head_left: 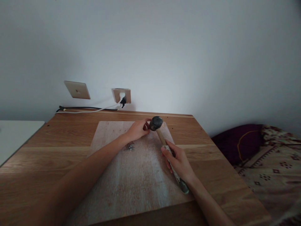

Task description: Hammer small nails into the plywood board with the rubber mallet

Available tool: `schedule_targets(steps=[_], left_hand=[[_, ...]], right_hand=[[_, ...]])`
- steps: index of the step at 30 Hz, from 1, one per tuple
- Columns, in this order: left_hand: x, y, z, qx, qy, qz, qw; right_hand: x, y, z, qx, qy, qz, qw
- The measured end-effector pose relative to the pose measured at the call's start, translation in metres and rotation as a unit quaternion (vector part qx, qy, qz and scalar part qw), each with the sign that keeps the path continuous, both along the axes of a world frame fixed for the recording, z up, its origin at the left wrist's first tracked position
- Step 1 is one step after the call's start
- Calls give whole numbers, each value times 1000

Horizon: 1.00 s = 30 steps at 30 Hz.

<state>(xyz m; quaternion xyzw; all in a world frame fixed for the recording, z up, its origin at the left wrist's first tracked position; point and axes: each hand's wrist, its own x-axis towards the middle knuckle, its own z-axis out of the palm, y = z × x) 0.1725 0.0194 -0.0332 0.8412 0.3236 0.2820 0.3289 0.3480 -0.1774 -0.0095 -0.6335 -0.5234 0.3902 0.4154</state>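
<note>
Right grip (179, 160) around hammer (161, 136), long axis diagonal, head (156, 123) upper left.

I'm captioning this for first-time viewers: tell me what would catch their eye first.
First, the hammer in the right hand, its dark head showing against the far part of the pale board, near the left hand. Then the small heap of nails on the board, left of the hammer, and the purple cloth beyond the right edge of the table.

left hand (137, 129) partly hidden behind hammer head (156, 123), nails (130, 146) too small to count, patterned fabric (274, 169) cut off
</note>
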Motion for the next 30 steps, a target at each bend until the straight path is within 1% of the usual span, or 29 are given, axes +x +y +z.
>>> schedule_targets(steps=[5,9,13,17,22,24,26,27,30], left_hand=[[-1,2,-1,-1,6,4,1000],[0,2,-1,0,0,-5,1000],[1,2,-1,7,2,-4,1000],[2,1,0,4,2,-6,1000],[4,1,-4,3,-12,-4,1000],[3,3,-4,-3,-19,-10,1000],[-4,5,4,-12,-19,-27,999],[-10,6,11,-11,-9,-37,999],[-38,3,42,14,63,-77,995]], right_hand=[[-1,-2,3,4,-57,15,998],[-2,-1,4,2,-44,1,999],[-2,-1,3,-5,-42,5,999],[-2,-3,5,2,-57,0,998],[0,-2,6,0,-76,8,997],[0,-2,6,2,-78,6,997],[0,-2,6,-6,-79,5,997],[0,-2,7,-12,-79,6,997],[0,-3,7,-21,-71,-4,997]])
